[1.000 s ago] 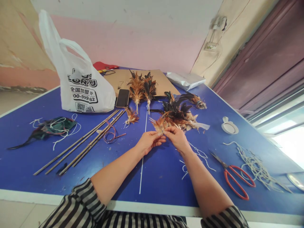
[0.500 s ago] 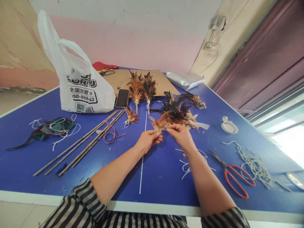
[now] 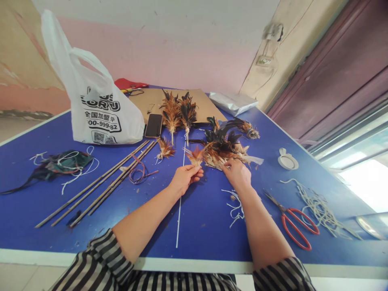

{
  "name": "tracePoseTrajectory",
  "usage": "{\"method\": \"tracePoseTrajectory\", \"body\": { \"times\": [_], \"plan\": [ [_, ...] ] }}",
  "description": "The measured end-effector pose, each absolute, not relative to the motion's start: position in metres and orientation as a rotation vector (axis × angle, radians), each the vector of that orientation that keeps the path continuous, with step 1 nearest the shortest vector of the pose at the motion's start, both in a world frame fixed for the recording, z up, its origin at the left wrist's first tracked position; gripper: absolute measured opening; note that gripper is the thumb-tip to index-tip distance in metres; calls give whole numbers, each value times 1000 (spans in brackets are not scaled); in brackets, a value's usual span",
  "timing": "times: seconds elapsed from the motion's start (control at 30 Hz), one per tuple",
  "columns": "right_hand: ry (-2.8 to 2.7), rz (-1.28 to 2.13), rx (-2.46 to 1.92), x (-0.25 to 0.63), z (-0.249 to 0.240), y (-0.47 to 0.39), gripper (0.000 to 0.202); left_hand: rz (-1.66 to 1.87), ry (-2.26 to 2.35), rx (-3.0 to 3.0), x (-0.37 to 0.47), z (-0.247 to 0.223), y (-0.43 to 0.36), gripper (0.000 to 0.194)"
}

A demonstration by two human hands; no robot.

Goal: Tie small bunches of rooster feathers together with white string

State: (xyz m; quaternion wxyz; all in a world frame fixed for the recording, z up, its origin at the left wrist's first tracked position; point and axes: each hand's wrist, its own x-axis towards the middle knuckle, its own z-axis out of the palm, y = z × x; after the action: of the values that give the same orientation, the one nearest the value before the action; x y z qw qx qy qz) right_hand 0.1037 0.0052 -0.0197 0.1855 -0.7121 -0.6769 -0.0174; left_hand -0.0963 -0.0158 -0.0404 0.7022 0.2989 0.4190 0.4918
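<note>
My left hand (image 3: 186, 178) pinches a small bunch of reddish-brown feathers (image 3: 195, 156) by its quill ends, the tips fanning upward. To its right, my right hand (image 3: 238, 173) reaches the near edge of a loose pile of brown and black feathers (image 3: 222, 147). Its thumb and fingers are closed together there; whether a feather is between them I cannot make out. Beyond the hands lie two tied feather bundles (image 3: 171, 115) with short pale stems. A smaller tied tuft (image 3: 165, 148) rests left of the held bunch.
Red-handled scissors (image 3: 295, 218), tangled string (image 3: 323, 208) and a tape roll (image 3: 287, 161) lie at right. Leftward are thin sticks (image 3: 100, 184), a phone (image 3: 153, 125), a white plastic bag (image 3: 106, 109) and dark feathers with string (image 3: 62, 163). Cardboard (image 3: 204, 107) lies at the back.
My right hand has left the bunch in my left hand and moved right to the feather pile. The left hand still holds its bunch. The view has shifted slightly.
</note>
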Motion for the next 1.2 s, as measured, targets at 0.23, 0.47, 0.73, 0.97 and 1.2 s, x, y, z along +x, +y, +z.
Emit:
{"method": "tracePoseTrajectory", "body": {
  "times": [0.23,0.47,0.73,0.97,1.2],
  "plan": [
    [-1814,230,-2015,109,-22,9,19,1091,932,665,-96,-38,-17,15],
    [-1786,148,-2022,104,-25,9,19,1080,936,661,-95,-37,-18,14],
    [-1450,843,-1694,101,-22,10,20,1081,926,665,-95,-40,-16,17],
    [-1088,1537,-1149,95,-14,7,25,1058,914,602,-93,-35,-19,12],
    [-1004,1644,-998,72,-15,-4,22,988,845,478,-90,-32,-24,11]
  ]
}}
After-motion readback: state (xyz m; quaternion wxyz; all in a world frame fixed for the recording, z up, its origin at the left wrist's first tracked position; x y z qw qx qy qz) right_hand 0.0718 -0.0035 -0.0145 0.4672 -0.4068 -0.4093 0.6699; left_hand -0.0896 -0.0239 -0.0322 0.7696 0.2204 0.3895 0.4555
